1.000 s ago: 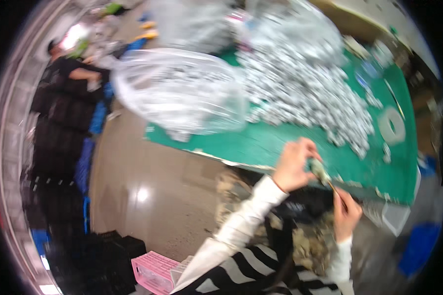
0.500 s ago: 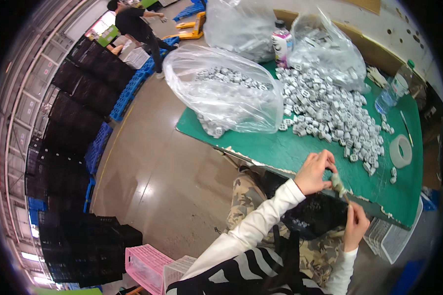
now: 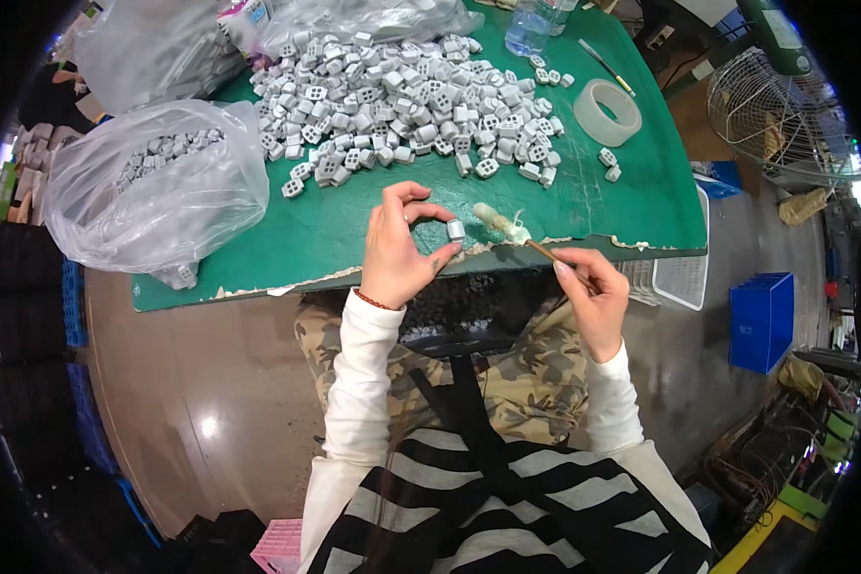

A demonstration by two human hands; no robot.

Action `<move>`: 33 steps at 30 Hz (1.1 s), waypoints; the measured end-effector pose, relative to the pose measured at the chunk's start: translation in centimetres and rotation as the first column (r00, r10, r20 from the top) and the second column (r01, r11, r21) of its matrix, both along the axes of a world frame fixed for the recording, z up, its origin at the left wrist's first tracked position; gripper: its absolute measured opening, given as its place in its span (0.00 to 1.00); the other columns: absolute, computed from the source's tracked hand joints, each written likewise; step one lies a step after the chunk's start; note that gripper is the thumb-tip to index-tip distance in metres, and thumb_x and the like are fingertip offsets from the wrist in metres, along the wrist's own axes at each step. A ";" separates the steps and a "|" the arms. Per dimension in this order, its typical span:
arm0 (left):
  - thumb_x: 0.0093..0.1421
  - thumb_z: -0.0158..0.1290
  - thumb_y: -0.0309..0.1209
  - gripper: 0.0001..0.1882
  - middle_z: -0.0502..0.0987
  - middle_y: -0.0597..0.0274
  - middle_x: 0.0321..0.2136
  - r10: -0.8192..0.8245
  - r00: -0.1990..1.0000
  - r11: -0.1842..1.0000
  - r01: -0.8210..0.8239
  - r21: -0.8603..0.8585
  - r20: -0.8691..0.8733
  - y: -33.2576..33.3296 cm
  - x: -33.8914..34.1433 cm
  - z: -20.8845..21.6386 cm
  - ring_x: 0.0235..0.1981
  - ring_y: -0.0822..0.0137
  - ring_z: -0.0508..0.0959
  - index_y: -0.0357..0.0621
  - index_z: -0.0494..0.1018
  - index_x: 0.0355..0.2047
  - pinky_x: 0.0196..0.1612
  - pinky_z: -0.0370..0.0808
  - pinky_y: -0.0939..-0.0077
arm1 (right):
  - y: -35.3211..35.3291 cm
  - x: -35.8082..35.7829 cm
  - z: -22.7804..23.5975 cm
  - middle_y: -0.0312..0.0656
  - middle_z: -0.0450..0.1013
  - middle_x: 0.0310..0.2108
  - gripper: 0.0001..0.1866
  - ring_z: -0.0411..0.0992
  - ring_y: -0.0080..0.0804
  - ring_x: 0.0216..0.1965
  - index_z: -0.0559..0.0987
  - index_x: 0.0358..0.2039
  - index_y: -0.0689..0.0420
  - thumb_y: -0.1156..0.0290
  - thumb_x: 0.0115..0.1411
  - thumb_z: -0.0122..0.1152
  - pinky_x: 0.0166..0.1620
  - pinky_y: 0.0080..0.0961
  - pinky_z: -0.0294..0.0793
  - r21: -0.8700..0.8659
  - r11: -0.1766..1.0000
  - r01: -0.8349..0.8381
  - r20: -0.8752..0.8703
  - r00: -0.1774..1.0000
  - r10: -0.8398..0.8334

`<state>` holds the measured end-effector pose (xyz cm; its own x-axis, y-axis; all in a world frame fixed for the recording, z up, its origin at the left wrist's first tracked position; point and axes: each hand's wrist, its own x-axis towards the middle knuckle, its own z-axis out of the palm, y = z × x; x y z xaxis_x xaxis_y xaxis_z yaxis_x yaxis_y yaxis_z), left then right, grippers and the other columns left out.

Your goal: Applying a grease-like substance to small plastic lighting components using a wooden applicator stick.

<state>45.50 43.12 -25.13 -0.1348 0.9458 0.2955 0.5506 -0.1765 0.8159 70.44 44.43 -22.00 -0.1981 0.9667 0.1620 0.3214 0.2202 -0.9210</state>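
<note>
Between the thumb and fingertips of my left hand (image 3: pixel 398 247) is a small grey block (image 3: pixel 455 231), held above the table's front edge. My right hand (image 3: pixel 595 295) pinches a thin brown stick (image 3: pixel 542 251) whose far end is wrapped in pale, frayed cloth (image 3: pixel 496 222). That wrapped tip points toward the block and stands a little apart from it. A large heap of similar grey blocks (image 3: pixel 392 100), some showing four dark holes, lies on the green tabletop (image 3: pixel 631 196) beyond my hands.
Clear plastic bags (image 3: pixel 163 206) with blocks stand at the left. A tape roll (image 3: pixel 607 113), a pen (image 3: pixel 607 67) and a water bottle (image 3: pixel 530 29) are at the back right. Below the table edge, a black bag (image 3: pixel 469 311) lies over my lap. A wire fan (image 3: pixel 784 115) stands right.
My view has swung to the right and down over the table. My hands are farther apart, and the block in my left hand now shows clear of the cloth tip.
</note>
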 end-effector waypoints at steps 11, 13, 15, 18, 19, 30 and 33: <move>0.37 0.66 0.21 0.36 0.79 0.64 0.34 0.021 0.998 1.000 -0.021 -0.004 -0.055 -0.2 0.1 0.2 0.48 0.60 0.71 0.41 0.57 0.44 0.53 0.64 0.68 | 1.7 -2.4 2.0 0.38 0.76 0.24 0.06 0.66 0.11 0.20 0.80 0.33 0.64 0.81 0.53 0.61 0.21 0.11 0.60 0.029 0.970 -0.241 0.081 0.968 0.238; 0.37 0.66 0.21 0.36 0.79 0.64 0.34 0.029 0.998 1.000 -0.029 -0.002 -0.059 0.0 -0.1 0.2 0.48 0.60 0.71 0.41 0.57 0.44 0.53 0.64 0.68 | 2.1 -1.4 2.1 0.36 0.76 0.24 0.06 0.62 0.09 0.19 0.80 0.33 0.64 0.81 0.53 0.60 0.20 0.10 0.56 0.055 0.978 -0.203 0.096 0.976 0.197; 0.37 0.66 0.20 0.36 0.79 0.63 0.35 0.012 1.000 1.000 -0.012 -0.003 -0.026 0.1 0.0 0.0 0.48 0.60 0.71 0.41 0.57 0.44 0.53 0.64 0.69 | 1.9 -0.8 2.7 0.35 0.75 0.24 0.06 0.62 0.09 0.19 0.80 0.33 0.64 0.81 0.54 0.60 0.20 0.10 0.56 0.023 0.986 -0.167 0.142 0.977 0.162; 0.37 0.66 0.20 0.36 0.78 0.63 0.35 0.012 1.000 1.000 -0.012 -0.003 0.007 0.2 0.0 0.0 0.48 0.61 0.71 0.41 0.57 0.44 0.53 0.64 0.69 | 1.4 -1.3 2.0 0.31 0.73 0.22 0.07 0.56 0.08 0.17 0.80 0.34 0.63 0.81 0.53 0.61 0.19 0.10 0.50 0.047 0.990 -0.134 0.078 0.988 0.130; 0.37 0.66 0.20 0.36 0.78 0.63 0.35 0.006 1.000 1.000 -0.006 -0.007 0.006 0.1 -0.1 0.0 0.48 0.61 0.71 0.41 0.57 0.44 0.53 0.64 0.69 | 1.3 -1.6 1.7 0.31 0.73 0.21 0.07 0.55 0.08 0.17 0.80 0.34 0.63 0.81 0.53 0.61 0.19 0.11 0.50 0.056 0.981 -0.186 0.107 0.978 0.179; 0.42 0.65 0.15 0.33 0.75 0.50 0.34 -0.244 0.886 0.970 0.221 0.102 0.395 -8.1 2.5 0.8 0.39 0.59 0.78 0.41 0.58 0.44 0.45 0.76 0.64 | -0.5 3.6 0.1 0.24 0.61 0.21 0.09 0.51 0.08 0.20 0.78 0.39 0.63 0.81 0.55 0.60 0.24 0.10 0.46 0.113 0.964 0.242 -0.010 0.970 -0.243; 0.41 0.66 0.19 0.27 0.77 0.54 0.37 -0.195 0.965 0.977 0.207 -0.052 0.174 -10.4 3.6 -2.0 0.41 0.58 0.77 0.41 0.65 0.40 0.43 0.74 0.67 | -1.4 4.3 -0.7 0.25 0.63 0.23 0.10 0.52 0.08 0.21 0.78 0.39 0.64 0.81 0.55 0.60 0.24 0.09 0.47 0.057 0.971 0.231 -0.061 0.972 -0.228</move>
